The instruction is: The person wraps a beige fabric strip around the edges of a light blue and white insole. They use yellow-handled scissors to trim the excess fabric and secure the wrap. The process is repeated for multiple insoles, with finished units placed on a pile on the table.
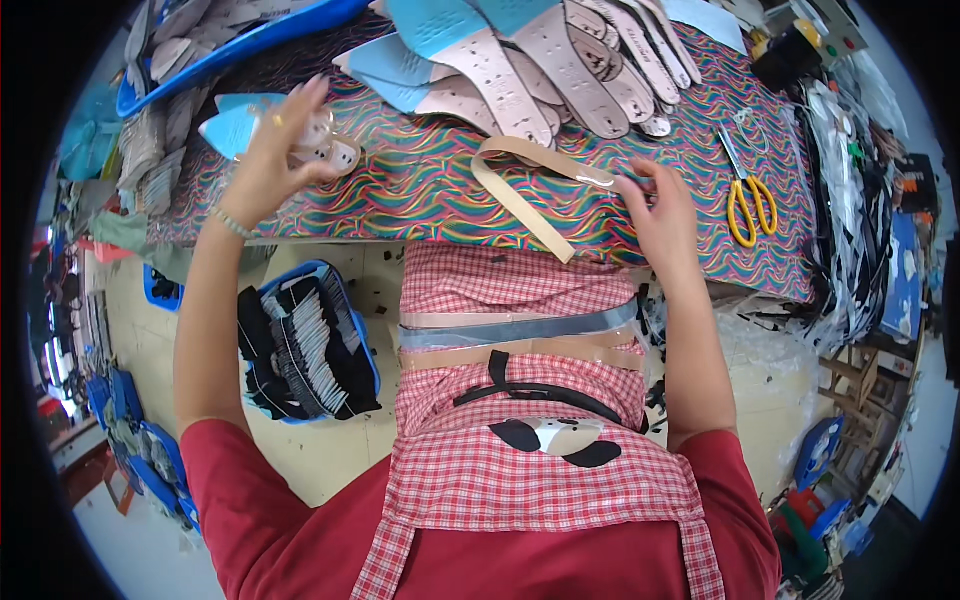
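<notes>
The left hand [262, 165] is raised over the left part of the counter [420, 190], fingers pinched on a small roll of clear tape [325, 148], with a blue-tipped insole [232, 128] just beside and partly under it. The right hand [660, 215] rests further right, thumb and fingers nipping the end of a tan strip [520, 195] that loops across the patterned cloth and doubles back toward the near edge.

As a judgement, the work looks partly through. A fanned stack of pink and blue insoles [530, 60] lies at the far side, seemingly prepared. The strip in hand is not yet fixed to anything, and more strips [515, 335] lie across the checked apron [520, 290]. Yellow-handled scissors [748, 195] lie apart to the right, untouched. A blue bin of dark pieces [305, 345] sits on the floor at the left.
</notes>
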Available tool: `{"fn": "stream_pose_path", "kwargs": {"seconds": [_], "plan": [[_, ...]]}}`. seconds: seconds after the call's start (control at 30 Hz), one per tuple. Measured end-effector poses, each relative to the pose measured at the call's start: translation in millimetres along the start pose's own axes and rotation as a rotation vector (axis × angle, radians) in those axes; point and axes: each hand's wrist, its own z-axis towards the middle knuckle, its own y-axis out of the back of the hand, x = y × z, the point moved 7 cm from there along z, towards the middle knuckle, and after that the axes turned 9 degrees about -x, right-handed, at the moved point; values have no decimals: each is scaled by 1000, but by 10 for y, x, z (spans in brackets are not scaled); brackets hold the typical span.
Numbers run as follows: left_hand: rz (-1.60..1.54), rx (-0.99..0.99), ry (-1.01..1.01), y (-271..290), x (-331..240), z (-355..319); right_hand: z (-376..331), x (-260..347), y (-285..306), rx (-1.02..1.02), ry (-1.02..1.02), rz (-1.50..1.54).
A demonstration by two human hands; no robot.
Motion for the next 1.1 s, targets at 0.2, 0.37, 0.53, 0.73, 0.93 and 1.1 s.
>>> {"fn": "stream_pose_path", "kwargs": {"seconds": [0.2,0.37,0.53,0.73,0.93,1.1], "plan": [[-202,-167,155,-538,-169,90,28,-226,-112,107,48,-92],[-974,-241,395,-996,-1072,646,-243,-1,177,141,-241,253],[-269,-566,375,-1406,-1532,1219,-591,941,888,545,244,840],[-712,-474,393,-1461,-1227,1348,-442,572,692,446,123,533],[-1521,-117,426,-887,-1000,1188,-202,361,-47,250,-136,866],[-654,-79,330,-1259,-915,1289,146,968,-159,-191,593,495]]}}
